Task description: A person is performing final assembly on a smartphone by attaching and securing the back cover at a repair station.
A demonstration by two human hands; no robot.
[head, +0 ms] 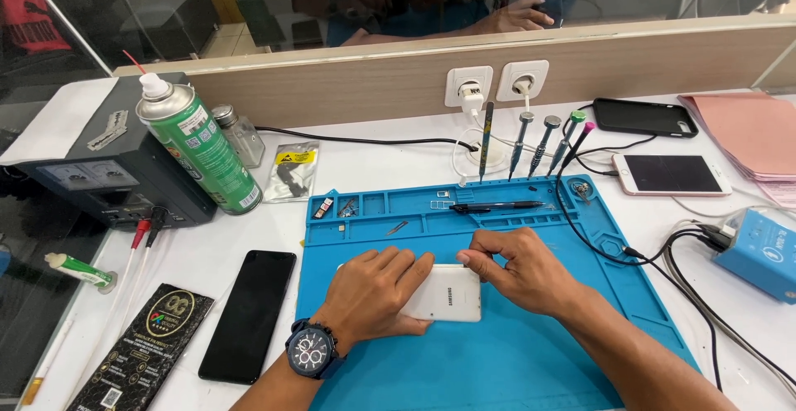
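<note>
Counted on the white table (390, 158): 4 phones, namely 1 white-backed phone (448, 293) on the 1 blue rubber work mat (497, 361), 1 black slab phone (248, 315), 1 black phone (644, 117) and 1 white-and-gold phone (672, 174). Also 5 upright screwdrivers (531, 141), 2 white wall sockets (496, 84), 1 green spray can (199, 147), 1 small glass bottle (239, 135), 2 hands.
</note>
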